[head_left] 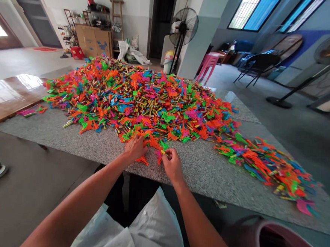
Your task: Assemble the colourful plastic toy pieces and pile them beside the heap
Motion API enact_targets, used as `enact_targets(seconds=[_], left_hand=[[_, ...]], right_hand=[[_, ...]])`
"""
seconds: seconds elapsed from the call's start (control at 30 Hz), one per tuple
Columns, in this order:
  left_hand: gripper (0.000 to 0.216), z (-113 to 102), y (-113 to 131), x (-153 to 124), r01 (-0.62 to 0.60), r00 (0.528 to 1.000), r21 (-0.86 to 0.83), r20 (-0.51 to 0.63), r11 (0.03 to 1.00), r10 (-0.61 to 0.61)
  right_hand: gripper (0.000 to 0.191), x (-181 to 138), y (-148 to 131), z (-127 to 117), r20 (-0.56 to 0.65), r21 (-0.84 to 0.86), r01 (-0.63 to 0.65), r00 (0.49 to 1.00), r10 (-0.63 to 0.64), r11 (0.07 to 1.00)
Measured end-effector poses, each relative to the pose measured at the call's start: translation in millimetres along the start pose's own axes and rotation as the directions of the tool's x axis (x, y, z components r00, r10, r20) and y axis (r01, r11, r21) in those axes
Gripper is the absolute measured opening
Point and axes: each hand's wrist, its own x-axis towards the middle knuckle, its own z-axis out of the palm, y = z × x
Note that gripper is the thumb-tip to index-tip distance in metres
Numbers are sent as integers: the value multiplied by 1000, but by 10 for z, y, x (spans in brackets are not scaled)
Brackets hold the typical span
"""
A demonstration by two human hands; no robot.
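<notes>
A big heap of small bright plastic pieces (168,116) in orange, green, pink and blue, mixed with short shiny tubes, covers the middle of the grey speckled table (196,159). At its near edge, my left hand (135,148) has its fingers bent down among orange pieces; what they grip is hidden. My right hand (173,164), just to the right, pinches a small yellow tube (163,152) between thumb and fingertips. Below and between the hands lie an orange piece (142,160) and a pink one (158,155), close to the table's front edge.
A second, smaller pile (266,164) of similar pieces spreads along the table's right side. A dark pink tub (254,235) stands below at the lower right. A brown table (11,94) adjoins on the left. Standing fans (183,27) and pink stools (210,62) are beyond.
</notes>
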Motion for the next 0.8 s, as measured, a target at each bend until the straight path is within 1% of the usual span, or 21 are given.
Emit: enact_targets(seconds=[0.07, 0.1, 0.17, 0.2, 0.23, 0.27, 0.3, 0.33, 0.37, 0.4, 0.43, 0.47, 0.5, 0.53, 0.6, 0.67, 0.73, 0.8], left_hand=[[30, -36, -28, 29, 27, 999, -76, -30, 997, -29], [24, -60, -41, 37, 26, 997, -123, -62, 992, -34], [12, -110, -60, 31, 15, 985, -263, -164, 965, -60], [8, -129, -61, 13, 12, 974, -377, -205, 926, -96], [7, -140, -57, -14, 13, 967, -524, -210, 852, -144], [10, -140, -47, -51, 26, 966, -683, -171, 730, -194], [14, -130, -32, -95, 52, 970, -825, -93, 563, -226], [19, -110, -13, -146, 88, 974, -921, -1, 379, -228], [23, -83, 9, -200, 124, 974, -970, 80, 209, -210], [27, -52, 33, -254, 152, 973, -985, 136, 79, -185], [30, -19, 57, -305, 170, 972, -985, 169, -6, -163], [31, 13, 82, -352, 181, 971, -982, 186, -51, -147], [32, 42, 105, -392, 192, 971, -979, 199, -65, -133], [33, 67, 125, -427, 206, 970, -977, 212, -58, -118], [37, 101, 153, -475, 229, 970, -973, 229, -9, -76], [43, 116, 157, -502, 225, 974, -973, 223, 53, -36], [47, 120, 139, -513, 189, 982, -972, 188, 142, -16], [47, 122, 115, -517, 135, 990, -943, 141, 304, -1]], right_hand=[[21, -39, -48, -18, 21, 27, 11, 1000, -11, 1000], [22, -52, -66, -27, 31, 47, 9, 999, -10, 999], [25, -70, -96, -34, 57, 112, -19, 998, 13, 994], [27, -77, -109, -31, 74, 154, -43, 997, 32, 987], [30, -83, -124, -24, 95, 199, -71, 994, 53, 977], [33, -90, -140, -14, 118, 247, -99, 990, 72, 964], [35, -96, -158, 0, 141, 294, -122, 986, 84, 948], [37, -103, -178, 16, 165, 338, -140, 982, 88, 931], [37, -109, -197, 33, 187, 380, -153, 979, 86, 913], [37, -115, -215, 51, 205, 417, -159, 976, 78, 895], [37, -121, -230, 68, 220, 449, -162, 973, 67, 879], [37, -127, -241, 86, 227, 471, -160, 972, 56, 867], [37, -134, -248, 103, 232, 483, -157, 972, 47, 861], [37, -140, -252, 118, 238, 485, -154, 970, 40, 861], [36, -153, -250, 142, 253, 472, -154, 967, 34, 868], [37, -160, -245, 151, 234, 465, -150, 971, 42, 872], [37, -153, -246, 142, 172, 478, -137, 983, 61, 868], [37, -133, -258, 120, 104, 484, -111, 992, 68, 868]])
